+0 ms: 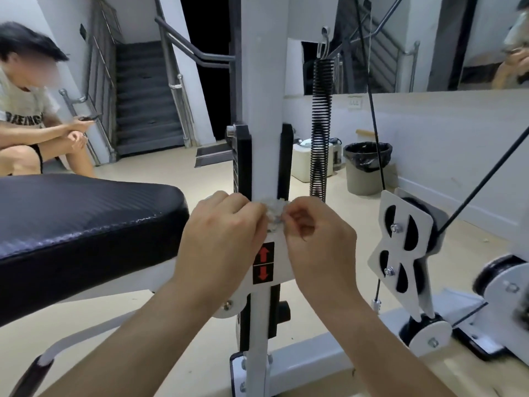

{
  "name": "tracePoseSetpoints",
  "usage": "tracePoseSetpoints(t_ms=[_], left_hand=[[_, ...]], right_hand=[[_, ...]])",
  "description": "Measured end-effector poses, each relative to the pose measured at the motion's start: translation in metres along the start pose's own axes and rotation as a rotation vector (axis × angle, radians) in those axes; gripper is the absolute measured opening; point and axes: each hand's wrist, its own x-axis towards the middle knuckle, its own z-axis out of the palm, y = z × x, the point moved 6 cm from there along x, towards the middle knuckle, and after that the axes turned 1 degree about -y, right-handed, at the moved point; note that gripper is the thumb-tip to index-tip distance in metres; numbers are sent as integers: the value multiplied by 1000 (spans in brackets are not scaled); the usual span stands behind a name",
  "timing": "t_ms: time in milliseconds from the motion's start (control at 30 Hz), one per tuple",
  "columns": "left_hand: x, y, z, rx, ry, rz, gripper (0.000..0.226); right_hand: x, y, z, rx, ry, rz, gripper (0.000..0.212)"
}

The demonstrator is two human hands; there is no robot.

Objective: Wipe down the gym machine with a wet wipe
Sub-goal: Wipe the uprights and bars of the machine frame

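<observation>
A crumpled, greyish wet wipe (274,212) is bunched between my two hands, right in front of the white upright post (262,110) of the gym machine. My left hand (221,242) grips its left side with curled fingers. My right hand (317,239) pinches its right side between thumb and fingertips. Most of the wipe is hidden by my fingers. Just below the hands, a black label with red up and down arrows (263,262) sits on the white bracket.
The black padded seat (80,224) fills the left. A black coil spring (321,130) hangs right of the post, with a white pulley plate (403,247) and black cables (375,124) further right. A bin (366,170) stands by the wall. A person (31,110) sits at far left near stairs.
</observation>
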Motion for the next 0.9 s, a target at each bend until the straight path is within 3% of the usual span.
tracePoseSetpoints(t_ms=[100,267,367,500,633,733,900], left_hand=[[5,-3,0,-77,45,-35,8],[4,-8,-11,-176,104,-11,5],[10,-14,-22,-226,141,-41,24],[12,-14,-24,-207,144,-47,38],[14,-11,-25,-266,60,-24,52],[25,-9,-33,-311,49,-15,63],[61,-10,-50,-390,132,-50,73]], right_hand=[[-8,-18,11,-3,55,-240,20],[-20,-29,36,-225,-18,-475,44],[15,-49,37,-377,-39,-587,52],[18,-51,41,-585,-95,-562,57],[-6,-31,37,-508,-139,-607,54],[28,-46,17,-260,15,-683,36],[98,-89,-5,-82,252,-657,17]])
